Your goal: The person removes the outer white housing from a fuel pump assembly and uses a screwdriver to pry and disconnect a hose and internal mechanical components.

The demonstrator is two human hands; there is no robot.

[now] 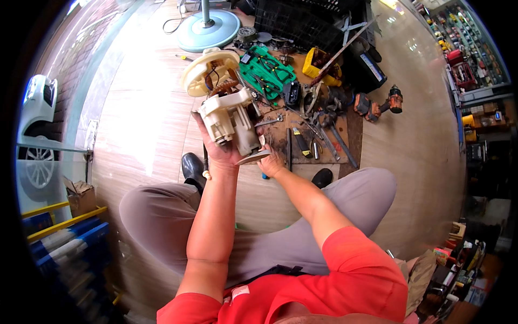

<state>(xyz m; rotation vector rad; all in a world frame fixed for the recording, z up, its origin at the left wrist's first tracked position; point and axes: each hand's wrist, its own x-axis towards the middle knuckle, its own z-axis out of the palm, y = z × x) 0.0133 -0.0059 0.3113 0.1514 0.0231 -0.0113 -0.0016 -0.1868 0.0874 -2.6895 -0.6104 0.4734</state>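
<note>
A cream plastic fuel pump module is held up in front of me, with a round flange, a spring and wires at its far end. My left hand is wrapped round it from the left and underneath. My right hand pinches the edge of a flat, greyish oval piece at the module's near end. Its fingertips are partly hidden behind that piece, and I cannot tell whether the piece is attached.
Beyond my hands, a stained board carries wrenches, a yellow-black utility knife and pliers. A green tool case lies open behind. To the right are a cordless drill and a battery; a fan base stands at the back.
</note>
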